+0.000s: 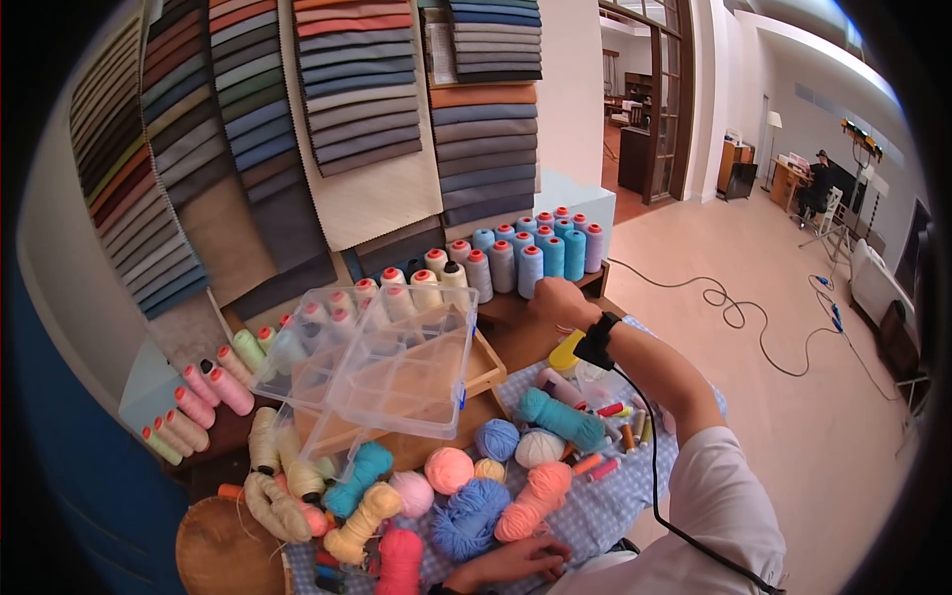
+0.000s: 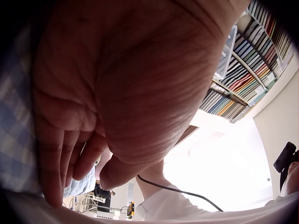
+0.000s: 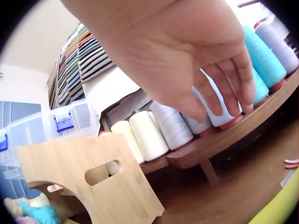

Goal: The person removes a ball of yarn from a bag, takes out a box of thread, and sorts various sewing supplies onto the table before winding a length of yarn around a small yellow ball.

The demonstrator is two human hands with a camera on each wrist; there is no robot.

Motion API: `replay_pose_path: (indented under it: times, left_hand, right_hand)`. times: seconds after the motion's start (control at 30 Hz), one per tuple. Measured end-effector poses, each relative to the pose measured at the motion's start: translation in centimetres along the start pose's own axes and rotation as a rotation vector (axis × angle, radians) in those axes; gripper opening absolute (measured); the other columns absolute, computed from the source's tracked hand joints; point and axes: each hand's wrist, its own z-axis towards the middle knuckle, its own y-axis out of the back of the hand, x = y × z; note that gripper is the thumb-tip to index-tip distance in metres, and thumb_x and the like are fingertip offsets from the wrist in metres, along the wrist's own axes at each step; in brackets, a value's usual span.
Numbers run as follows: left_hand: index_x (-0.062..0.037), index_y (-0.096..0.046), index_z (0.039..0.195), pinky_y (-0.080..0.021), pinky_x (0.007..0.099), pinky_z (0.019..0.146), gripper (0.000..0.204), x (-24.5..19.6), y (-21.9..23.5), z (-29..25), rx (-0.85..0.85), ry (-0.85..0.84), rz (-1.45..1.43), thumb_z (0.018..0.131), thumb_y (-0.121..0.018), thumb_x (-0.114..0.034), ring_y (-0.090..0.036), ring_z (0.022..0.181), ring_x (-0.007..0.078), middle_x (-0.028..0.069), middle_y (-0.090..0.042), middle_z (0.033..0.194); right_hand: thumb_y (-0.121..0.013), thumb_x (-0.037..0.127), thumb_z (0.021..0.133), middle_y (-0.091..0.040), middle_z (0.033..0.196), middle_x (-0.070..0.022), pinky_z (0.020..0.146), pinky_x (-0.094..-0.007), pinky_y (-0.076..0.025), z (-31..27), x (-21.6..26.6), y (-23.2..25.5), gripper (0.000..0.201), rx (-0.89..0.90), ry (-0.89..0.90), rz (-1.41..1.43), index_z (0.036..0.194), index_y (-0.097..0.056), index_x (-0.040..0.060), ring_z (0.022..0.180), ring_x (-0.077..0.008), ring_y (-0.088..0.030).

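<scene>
My right hand [image 1: 563, 303] is stretched out to the row of thread cones on the shelf. In the right wrist view, the fingers of this hand [image 3: 210, 60] are extended down in front of a light blue thread cone [image 3: 232, 111], overlapping it, with the thumb to their left. Grey thread cones [image 3: 170, 126] stand on one side of it and turquoise ones [image 3: 264, 58] on the other. My left hand [image 1: 516, 560] lies low on the blue checked cloth [image 1: 615, 511], fingers loosely extended and holding nothing. A coral yarn skein [image 1: 535, 499] is nearest to it.
A clear compartment box [image 1: 397, 372] sits tilted over a wooden tray [image 1: 486, 362]. Yarn balls and skeins, including a blue one [image 1: 471, 521], crowd the cloth beside small thread spools [image 1: 630, 436]. Fabric swatches [image 1: 362, 89] hang behind the shelf. A black cable [image 1: 654, 466] runs along my right arm.
</scene>
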Motion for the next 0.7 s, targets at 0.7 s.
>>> replay_pose_path:
  times: [0.7]
  left_hand:
    - [0.0021, -0.047, 0.132, -0.05, 0.0301, 0.091, 0.038, -1.3, 0.1, -0.6, 0.022, 0.127, -0.065, 0.1, -0.051, -0.019, -0.063, 0.101, 0.0168, 0.009, -0.058, 0.122]
  right_hand:
    - [-0.068, 0.029, 0.076, -0.069, 0.073, -0.0098, 0.058, -0.0361, -0.052, -3.6, 2.3, 1.5, 0.028, 0.791, 0.036, -0.151, 0.081, -0.071, 0.0016, 0.064, -0.0232, -0.066]
